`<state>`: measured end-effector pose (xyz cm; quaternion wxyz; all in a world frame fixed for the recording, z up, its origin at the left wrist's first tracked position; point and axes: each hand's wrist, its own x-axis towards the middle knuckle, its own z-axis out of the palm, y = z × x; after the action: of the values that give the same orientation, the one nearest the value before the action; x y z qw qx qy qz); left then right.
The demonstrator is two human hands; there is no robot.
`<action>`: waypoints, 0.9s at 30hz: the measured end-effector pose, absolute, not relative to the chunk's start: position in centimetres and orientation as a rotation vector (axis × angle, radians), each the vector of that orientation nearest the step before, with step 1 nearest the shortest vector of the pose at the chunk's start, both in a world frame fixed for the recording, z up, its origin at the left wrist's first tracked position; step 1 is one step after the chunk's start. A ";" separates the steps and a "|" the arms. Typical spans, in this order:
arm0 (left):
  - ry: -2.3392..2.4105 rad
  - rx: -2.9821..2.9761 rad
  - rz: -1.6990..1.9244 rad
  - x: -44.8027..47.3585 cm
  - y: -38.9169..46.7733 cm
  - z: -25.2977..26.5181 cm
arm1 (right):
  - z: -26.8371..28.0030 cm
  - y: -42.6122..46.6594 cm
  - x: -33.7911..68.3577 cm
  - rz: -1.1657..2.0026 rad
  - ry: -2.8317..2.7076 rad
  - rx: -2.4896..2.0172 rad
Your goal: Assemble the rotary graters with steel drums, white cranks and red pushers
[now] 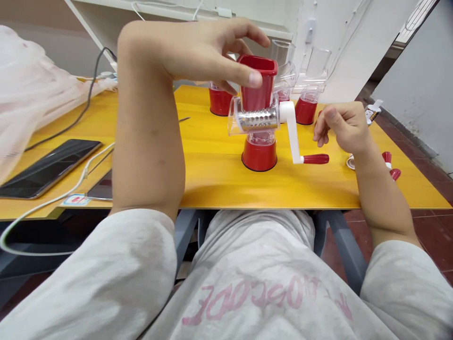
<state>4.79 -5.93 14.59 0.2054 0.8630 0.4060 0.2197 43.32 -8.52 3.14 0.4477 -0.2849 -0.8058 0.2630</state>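
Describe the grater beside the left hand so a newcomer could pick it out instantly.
On the yellow table, the grater stands in front of three red bases, with the left hand at its red chute. Unlike those behind, it shows a metal drum and a white crank with a red handle.

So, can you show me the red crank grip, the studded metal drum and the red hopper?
Red crank grip [316, 159]: head view, middle of its length.
Metal drum [258, 121]: head view, studded side.
Red hopper [260, 95]: head view, front wall.
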 end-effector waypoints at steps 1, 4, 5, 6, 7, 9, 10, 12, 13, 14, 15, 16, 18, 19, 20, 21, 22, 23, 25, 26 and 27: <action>1.200 2.469 0.604 5.3 -6.3 14.6 | 2.9 -7.7 43.8 0.679 -1.959 -0.687; 1.432 2.572 0.518 7.0 -7.8 14.9 | 1.6 -5.2 45.0 0.737 -1.871 -0.675; 1.456 2.583 0.495 7.3 -8.1 15.1 | 1.2 -4.5 45.3 0.743 -1.852 -0.687; 1.453 2.594 0.489 7.5 -8.2 15.2 | 0.7 -3.8 45.5 0.743 -1.837 -0.706; 1.435 2.604 0.491 7.5 -8.2 15.3 | 0.3 -3.3 45.7 0.739 -1.825 -0.727; 1.411 2.617 0.498 7.0 -7.8 15.6 | -0.4 -2.5 45.8 0.727 -1.801 -0.765; 1.423 2.604 0.494 6.7 -7.5 15.7 | -0.7 -2.3 45.9 0.724 -1.790 -0.786; 1.464 2.563 0.482 5.8 -6.9 15.9 | -1.0 -2.0 45.7 0.729 -1.776 -0.833; 1.478 2.540 0.484 5.3 -6.6 16.0 | -1.1 -2.0 45.6 0.735 -1.775 -0.855; 1.486 2.516 0.486 4.7 -6.3 16.1 | -1.2 -2.0 45.5 0.742 -1.780 -0.874; 1.494 2.492 0.492 4.1 -5.9 16.0 | -1.2 -2.1 45.3 0.749 -1.786 -0.888; 1.501 2.465 0.512 3.4 -5.6 16.0 | -1.3 -2.2 45.2 0.754 -1.793 -0.897; 1.509 2.413 0.578 1.8 -4.8 15.7 | -1.3 -2.4 44.8 0.764 -1.813 -0.905; 1.509 2.387 0.621 0.9 -4.3 15.4 | -1.4 -2.5 44.6 0.769 -1.825 -0.902; 1.501 2.365 0.657 0.0 -3.7 15.2 | -1.4 -2.7 44.4 0.775 -1.839 -0.893; 1.501 2.346 0.687 -0.9 -3.0 14.9 | -1.5 -2.8 44.2 0.781 -1.853 -0.883; 1.501 2.315 0.712 -1.8 -2.3 14.6 | -1.7 -3.0 44.0 0.787 -1.868 -0.878; 1.501 2.292 0.715 -2.8 -1.3 14.3 | -1.8 -3.1 43.8 0.793 -1.882 -0.879; 1.488 2.242 0.787 -4.7 0.8 13.8 | -2.2 -3.4 43.3 0.807 -1.910 -0.898; 1.500 2.241 0.821 -5.7 1.9 13.5 | -2.4 -3.5 43.1 0.818 -1.927 -0.911; 1.523 2.264 0.818 -6.7 3.0 13.3 | -2.6 -3.6 42.9 0.831 -1.948 -0.919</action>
<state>-6.70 3.04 13.27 0.1457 0.7863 0.5289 0.2842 42.89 -3.63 -2.60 0.4045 -0.3642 -0.7716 0.3291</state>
